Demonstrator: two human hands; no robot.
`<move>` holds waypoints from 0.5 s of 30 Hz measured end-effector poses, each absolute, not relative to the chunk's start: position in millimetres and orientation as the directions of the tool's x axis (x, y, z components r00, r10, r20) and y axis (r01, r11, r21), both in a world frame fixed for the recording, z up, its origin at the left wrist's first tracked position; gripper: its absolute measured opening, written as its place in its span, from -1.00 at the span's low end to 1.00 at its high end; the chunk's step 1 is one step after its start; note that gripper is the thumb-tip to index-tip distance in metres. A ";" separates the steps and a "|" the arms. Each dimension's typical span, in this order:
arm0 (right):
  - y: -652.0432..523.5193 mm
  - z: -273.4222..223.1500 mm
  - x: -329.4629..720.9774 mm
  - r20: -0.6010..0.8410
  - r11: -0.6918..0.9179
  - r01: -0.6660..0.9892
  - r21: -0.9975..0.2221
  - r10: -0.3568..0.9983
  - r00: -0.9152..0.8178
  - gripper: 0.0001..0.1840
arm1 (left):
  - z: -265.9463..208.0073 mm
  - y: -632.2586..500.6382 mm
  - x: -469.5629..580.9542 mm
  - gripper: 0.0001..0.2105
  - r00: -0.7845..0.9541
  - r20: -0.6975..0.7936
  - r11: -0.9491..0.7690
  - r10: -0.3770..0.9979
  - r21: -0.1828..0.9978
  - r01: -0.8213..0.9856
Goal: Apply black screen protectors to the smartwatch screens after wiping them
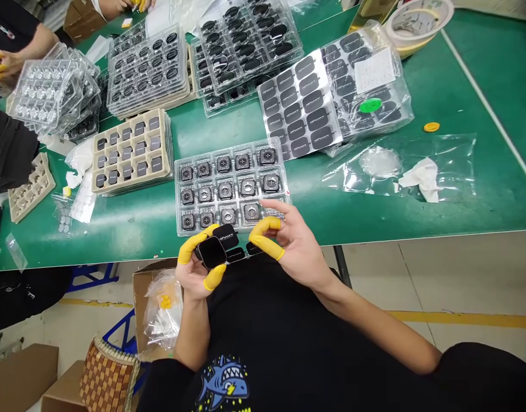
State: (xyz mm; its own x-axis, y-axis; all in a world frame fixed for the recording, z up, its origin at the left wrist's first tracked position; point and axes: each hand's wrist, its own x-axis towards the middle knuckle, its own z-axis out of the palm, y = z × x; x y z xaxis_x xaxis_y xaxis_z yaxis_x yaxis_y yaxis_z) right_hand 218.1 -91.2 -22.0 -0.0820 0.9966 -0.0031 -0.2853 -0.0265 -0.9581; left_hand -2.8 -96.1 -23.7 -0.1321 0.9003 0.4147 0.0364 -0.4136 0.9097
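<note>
Near the table's front edge, my left hand, in yellow finger cots, is closed around a square black smartwatch body, its screen facing up. A piece of black label sheet extends from beside the watch toward the right. My right hand curls its yellow-covered thumb and index finger together at the sheet's right end, pinching a black label partly hidden by the fingers. Just beyond both hands lies a clear plastic tray holding rows of watch bodies, backs up; my right hand overlaps its near right corner.
Label sheets lie behind the tray, partly bagged. A beige tray of small dark parts and stacked clear trays stand left and behind. A plastic bag and tape rolls are right. A co-worker's hand shows far left.
</note>
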 end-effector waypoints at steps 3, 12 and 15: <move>-90.5 -20.0 211.6 0.072 0.073 -0.286 -0.955 0.997 0.014 -0.43 | -24.2 -97.5 -2.3 -0.42 -0.145 0.400 -0.402 0.905 0.915 0.020; -88.9 -17.6 200.9 0.141 0.178 -0.302 -0.937 0.980 0.141 -0.51 | -22.2 -101.2 1.7 -0.42 -0.096 0.323 -0.331 0.942 0.939 -0.091; -89.1 -17.4 198.0 0.218 0.268 -0.261 -0.927 0.954 0.205 -0.60 | -25.3 -104.0 3.2 -0.38 -0.125 0.249 -0.267 0.960 0.951 -0.156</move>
